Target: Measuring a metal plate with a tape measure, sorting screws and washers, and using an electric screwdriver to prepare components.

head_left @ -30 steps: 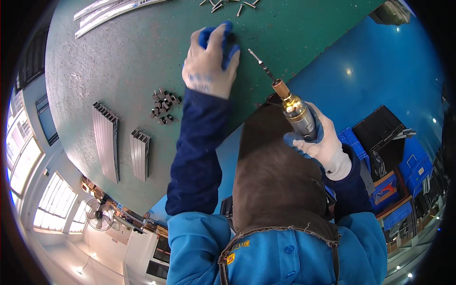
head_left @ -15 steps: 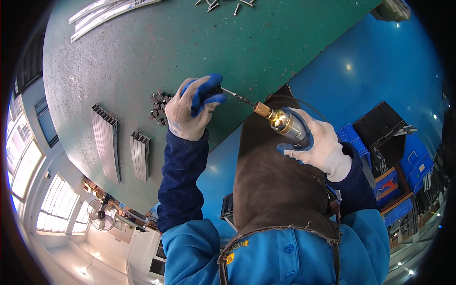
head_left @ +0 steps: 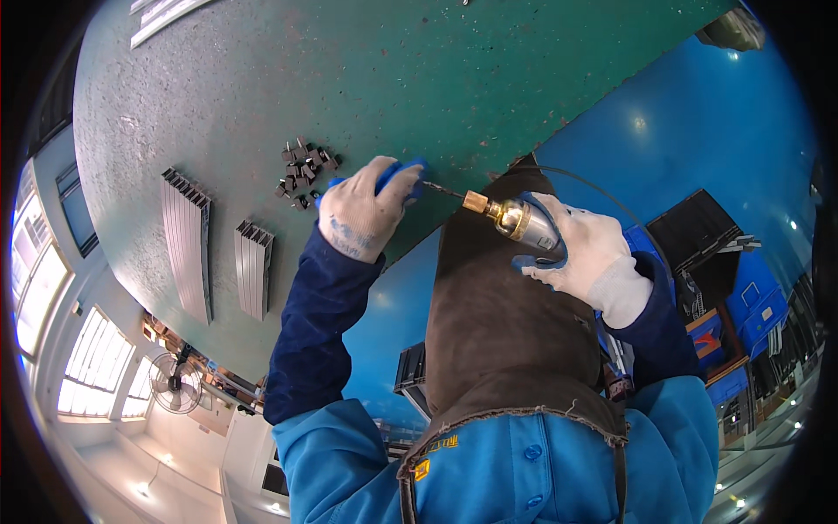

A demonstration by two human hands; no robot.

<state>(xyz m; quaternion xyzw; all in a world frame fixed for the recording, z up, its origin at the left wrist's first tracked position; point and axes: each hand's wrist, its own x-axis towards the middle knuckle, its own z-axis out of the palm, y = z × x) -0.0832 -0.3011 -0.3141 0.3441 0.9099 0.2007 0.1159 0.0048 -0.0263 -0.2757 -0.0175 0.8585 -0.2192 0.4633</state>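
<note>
My right hand (head_left: pixel 598 258), in a white glove with a blue palm, is wrapped round a power screwdriver (head_left: pixel 534 229) with a silver-grey body. Its copper-coloured collar (head_left: pixel 476 202) and thin dark bit (head_left: pixel 443 189) point left, over the edge of the green table. At the bit's far end, my left hand (head_left: pixel 368 205) is closed, gloved the same way, fingers pinched together around the tip. What the fingers hold there is hidden. Just left of that hand, small black blocks (head_left: pixel 301 170) lie in a loose pile on the table.
Two bundles of silver metal profiles, a longer one (head_left: pixel 188 249) and a shorter one (head_left: pixel 252 271), lie on the green tabletop (head_left: pixel 436 87). More strips (head_left: pixel 166 22) lie at the far left. A thin dark hose (head_left: pixel 602 194) loops behind my right hand. Blue crates (head_left: pixel 759 301) stand at right.
My left hand has turned, back upward, and moved slightly right and down, closer to the collar. The shiny pin seen between its fingers and the bit is now covered. The screwdriver stays nearly in place.
</note>
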